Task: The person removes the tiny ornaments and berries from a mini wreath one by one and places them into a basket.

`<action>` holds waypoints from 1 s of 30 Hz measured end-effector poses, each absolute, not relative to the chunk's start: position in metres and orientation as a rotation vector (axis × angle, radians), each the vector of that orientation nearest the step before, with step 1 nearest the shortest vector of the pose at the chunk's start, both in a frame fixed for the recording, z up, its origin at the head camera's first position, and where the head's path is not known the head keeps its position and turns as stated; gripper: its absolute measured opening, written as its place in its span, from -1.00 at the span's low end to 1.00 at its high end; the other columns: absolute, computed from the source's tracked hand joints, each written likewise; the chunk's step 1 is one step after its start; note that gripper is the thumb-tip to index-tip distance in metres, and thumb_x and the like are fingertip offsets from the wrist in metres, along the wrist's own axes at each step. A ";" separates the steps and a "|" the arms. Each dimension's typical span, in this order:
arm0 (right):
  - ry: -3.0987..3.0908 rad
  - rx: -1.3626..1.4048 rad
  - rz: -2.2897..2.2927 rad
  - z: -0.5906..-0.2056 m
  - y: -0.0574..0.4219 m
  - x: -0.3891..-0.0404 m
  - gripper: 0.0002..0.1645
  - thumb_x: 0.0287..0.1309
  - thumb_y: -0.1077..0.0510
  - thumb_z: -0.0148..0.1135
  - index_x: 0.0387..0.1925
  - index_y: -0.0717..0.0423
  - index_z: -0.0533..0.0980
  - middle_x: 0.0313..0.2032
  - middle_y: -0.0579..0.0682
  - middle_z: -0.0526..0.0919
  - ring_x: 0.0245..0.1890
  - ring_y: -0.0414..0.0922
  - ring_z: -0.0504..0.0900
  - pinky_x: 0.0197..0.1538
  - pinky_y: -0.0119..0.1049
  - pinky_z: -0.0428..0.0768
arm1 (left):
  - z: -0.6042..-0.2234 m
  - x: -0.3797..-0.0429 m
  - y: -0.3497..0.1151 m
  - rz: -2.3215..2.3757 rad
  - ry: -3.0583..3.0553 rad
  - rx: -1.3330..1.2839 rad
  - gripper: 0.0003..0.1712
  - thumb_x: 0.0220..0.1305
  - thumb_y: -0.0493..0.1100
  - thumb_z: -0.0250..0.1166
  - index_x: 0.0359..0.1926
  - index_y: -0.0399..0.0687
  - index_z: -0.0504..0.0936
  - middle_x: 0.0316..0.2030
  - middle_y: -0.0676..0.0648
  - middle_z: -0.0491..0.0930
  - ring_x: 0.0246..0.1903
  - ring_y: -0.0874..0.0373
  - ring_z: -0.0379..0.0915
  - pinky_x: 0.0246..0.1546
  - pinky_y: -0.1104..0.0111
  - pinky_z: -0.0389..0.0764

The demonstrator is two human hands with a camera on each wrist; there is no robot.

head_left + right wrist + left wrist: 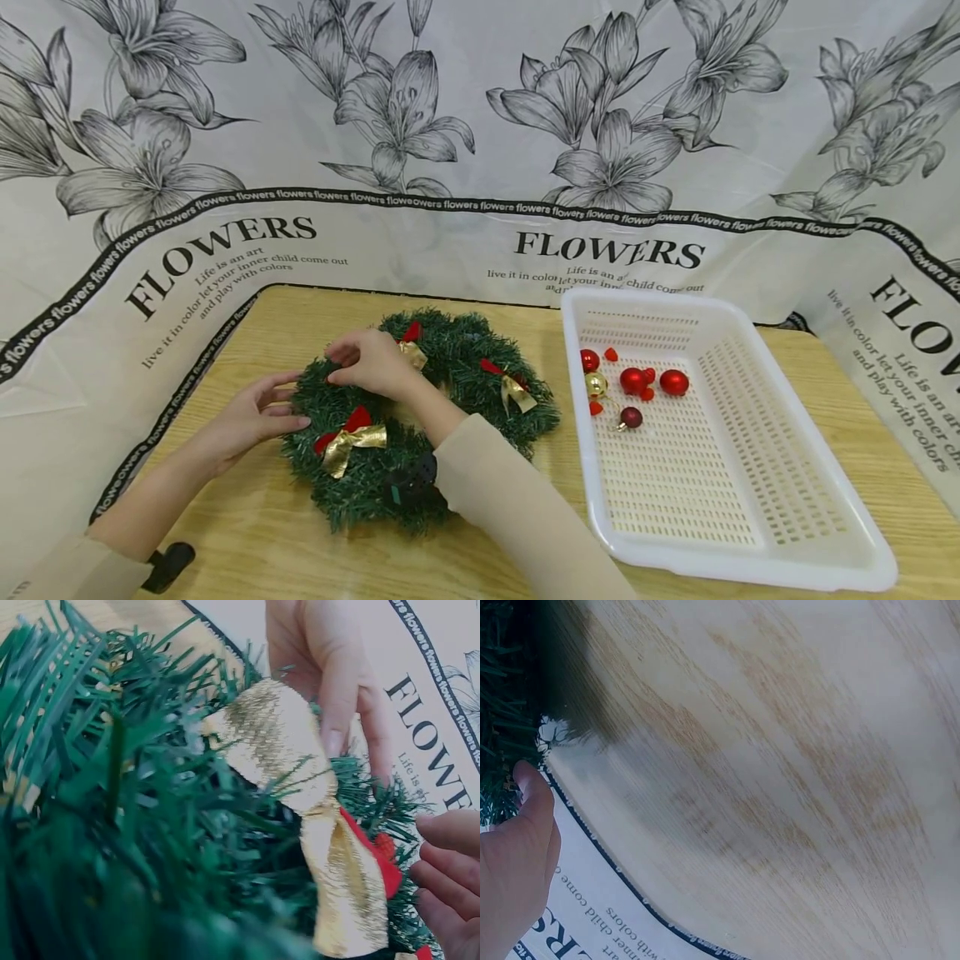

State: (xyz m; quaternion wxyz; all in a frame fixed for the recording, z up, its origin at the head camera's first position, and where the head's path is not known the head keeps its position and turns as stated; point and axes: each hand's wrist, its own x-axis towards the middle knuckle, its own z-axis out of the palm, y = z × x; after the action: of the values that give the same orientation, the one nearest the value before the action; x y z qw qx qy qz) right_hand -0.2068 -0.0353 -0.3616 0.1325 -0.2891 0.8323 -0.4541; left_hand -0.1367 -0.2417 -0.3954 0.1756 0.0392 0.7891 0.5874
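A green tinsel wreath (480, 333) lies on the table, with red-and-gold bows (352, 437) fixed around it. My left hand (243, 421) rests against its outer left edge, fingers and thumb extended; the left wrist view shows the thumb (531, 787) touching the greenery. Over the wreath's upper left hovers my right hand (375, 362), thumb and fingers spread slightly apart. Close to those fingers, a small red piece (385, 846) sits in the greenery beside a gold bow (281, 750). No contact between that piece and the right fingers shows.
To the right stands a white plastic basket (780, 417) with red balls (673, 382), a gold ball (596, 384), a dark red ball (631, 417) and small red pieces. A flower-printed cloth (420, 250) hangs behind the wooden table (255, 533).
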 end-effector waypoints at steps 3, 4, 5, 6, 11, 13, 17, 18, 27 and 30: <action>2.461 -0.871 -1.254 -0.366 -0.039 -0.207 -0.66 0.07 0.25 0.33 -0.06 0.15 0.59 -0.16 0.02 0.65 -0.20 -0.24 0.59 -0.18 -0.54 0.50 | -0.396 -0.137 -0.242 1.664 2.234 0.105 -0.03 0.20 -0.22 0.28 0.44 -0.25 -0.15 0.32 -0.50 -0.11 0.24 -0.44 -0.06 0.10 -0.07 0.34; 2.478 -0.875 -1.229 -0.367 -0.040 -0.207 -0.66 0.07 0.24 0.33 -0.06 0.14 0.59 -0.16 0.01 0.65 -0.20 -0.24 0.59 -0.17 -0.54 0.50 | -0.396 -0.137 -0.242 1.664 2.232 0.103 -0.03 0.20 -0.22 0.28 0.44 -0.25 -0.15 0.32 -0.50 -0.11 0.24 -0.44 -0.06 0.09 -0.07 0.35; 2.497 -0.876 -1.203 -0.369 -0.040 -0.206 -0.66 0.07 0.24 0.33 -0.06 0.13 0.59 -0.16 0.00 0.65 -0.19 -0.25 0.59 -0.17 -0.55 0.50 | -0.396 -0.137 -0.242 1.666 2.231 0.103 -0.03 0.20 -0.23 0.28 0.44 -0.24 -0.15 0.32 -0.50 -0.11 0.25 -0.44 -0.06 0.09 -0.06 0.35; 2.515 -0.880 -1.180 -0.370 -0.041 -0.206 -0.67 0.07 0.23 0.33 -0.07 0.12 0.60 -0.16 -0.02 0.65 -0.19 -0.26 0.59 -0.16 -0.55 0.50 | -0.396 -0.137 -0.242 1.666 2.230 0.101 -0.03 0.20 -0.22 0.28 0.44 -0.24 -0.15 0.32 -0.50 -0.11 0.25 -0.44 -0.06 0.09 -0.06 0.35; 2.602 -0.890 -1.090 -0.374 -0.045 -0.206 -0.68 0.05 0.23 0.34 -0.09 0.09 0.61 -0.18 -0.07 0.66 -0.22 -0.28 0.60 -0.18 -0.55 0.50 | -0.394 -0.138 -0.243 1.660 2.239 0.102 -0.03 0.20 -0.23 0.28 0.44 -0.25 -0.15 0.32 -0.50 -0.10 0.24 -0.43 -0.04 0.09 -0.02 0.37; 2.634 -0.898 -1.054 -0.375 -0.047 -0.206 -0.68 0.06 0.24 0.34 -0.08 0.08 0.61 -0.19 -0.07 0.66 -0.22 -0.28 0.60 -0.19 -0.55 0.50 | -0.394 -0.138 -0.243 1.658 2.239 0.107 -0.03 0.20 -0.23 0.28 0.44 -0.26 -0.15 0.32 -0.50 -0.10 0.24 -0.42 -0.05 0.09 -0.02 0.37; 2.673 -0.898 -0.981 -0.374 -0.050 -0.205 -0.66 0.09 0.24 0.31 -0.05 0.10 0.60 -0.18 -0.06 0.66 -0.22 -0.26 0.59 -0.21 -0.53 0.50 | -0.393 -0.138 -0.243 1.668 2.226 0.115 -0.02 0.20 -0.23 0.28 0.44 -0.25 -0.16 0.32 -0.50 -0.13 0.25 -0.43 -0.07 0.09 -0.02 0.37; 2.697 -0.919 -0.957 -0.380 -0.052 -0.208 -0.66 0.09 0.21 0.32 -0.05 0.07 0.61 -0.18 -0.09 0.66 -0.23 -0.28 0.59 -0.23 -0.52 0.51 | -0.393 -0.138 -0.244 1.671 2.224 0.115 -0.02 0.20 -0.24 0.28 0.44 -0.25 -0.16 0.33 -0.50 -0.13 0.25 -0.43 -0.07 0.09 -0.02 0.37; 2.804 -0.961 -0.725 -0.375 -0.054 -0.201 -0.69 0.11 0.20 0.29 -0.06 0.07 0.63 -0.13 -0.07 0.65 -0.15 -0.22 0.59 -0.16 -0.49 0.52 | -0.395 -0.138 -0.244 1.678 2.230 0.115 -0.03 0.19 -0.24 0.29 0.44 -0.24 -0.13 0.32 -0.49 -0.11 0.25 -0.42 -0.05 0.09 0.00 0.39; 2.813 -0.957 -0.727 -0.376 -0.053 -0.201 -0.71 0.12 0.19 0.29 -0.08 0.06 0.64 -0.13 -0.08 0.66 -0.15 -0.22 0.59 -0.17 -0.50 0.52 | -0.397 -0.138 -0.245 1.681 2.225 0.115 -0.03 0.19 -0.22 0.29 0.44 -0.24 -0.13 0.32 -0.49 -0.11 0.25 -0.42 -0.06 0.10 -0.03 0.36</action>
State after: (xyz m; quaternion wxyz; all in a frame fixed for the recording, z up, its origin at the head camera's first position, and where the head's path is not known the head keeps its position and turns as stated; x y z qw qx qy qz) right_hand -0.2009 -0.0533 -0.3762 0.0412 -0.3127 0.9188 -0.2373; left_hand -0.1378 -0.2453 -0.3966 0.1744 0.0406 0.7851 0.5929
